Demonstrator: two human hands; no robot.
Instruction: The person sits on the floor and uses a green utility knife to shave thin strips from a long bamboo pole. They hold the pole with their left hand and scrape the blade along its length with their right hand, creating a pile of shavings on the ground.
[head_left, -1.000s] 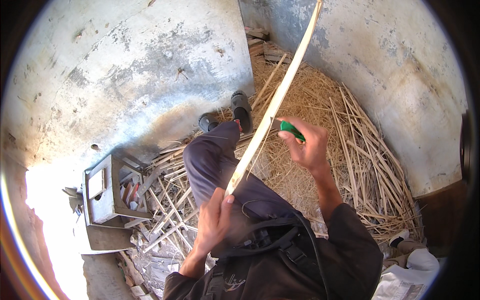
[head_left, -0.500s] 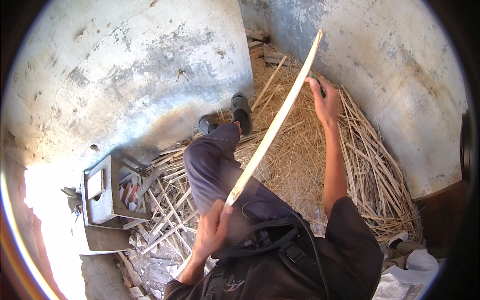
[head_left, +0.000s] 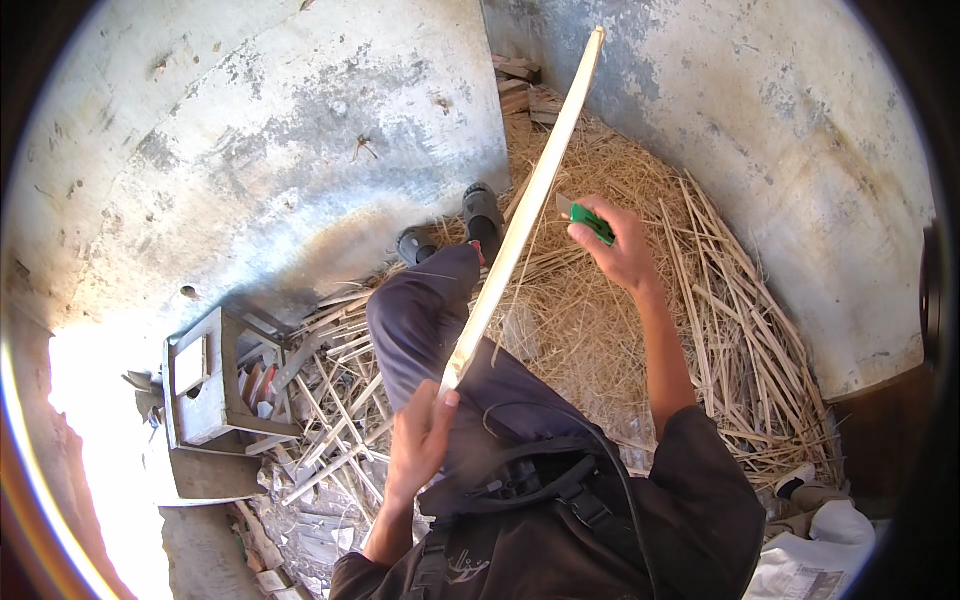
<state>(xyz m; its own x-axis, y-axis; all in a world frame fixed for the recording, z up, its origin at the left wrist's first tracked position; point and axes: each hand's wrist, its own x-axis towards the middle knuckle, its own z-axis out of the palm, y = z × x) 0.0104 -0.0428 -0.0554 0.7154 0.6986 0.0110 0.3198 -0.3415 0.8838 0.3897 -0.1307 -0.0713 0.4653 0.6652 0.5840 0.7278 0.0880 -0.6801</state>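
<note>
My left hand [head_left: 417, 440] is closed on the lower end of a long, pale wooden strip [head_left: 525, 213], which looks like split bamboo. The strip slants up and away to the right, across my bent leg, with its far end free in the air. In my closed right hand [head_left: 622, 250] is a green utility knife [head_left: 592, 222], its short blade out and pointing at the strip's right edge. A small gap shows between blade and strip.
Thin shavings [head_left: 590, 340] cover the floor ahead. Bundles of narrow strips [head_left: 745, 350] lie along the right wall [head_left: 790, 150]. At the left stands a wooden stool [head_left: 215, 385] on its side. Dark shoes [head_left: 482, 215] rest near the left wall [head_left: 330, 120]. A white sack [head_left: 820, 550] lies at lower right.
My right hand has come back toward me and left, off the strip's edge, showing the knife more fully. The strip's far end has swung left; my left hand has shifted slightly.
</note>
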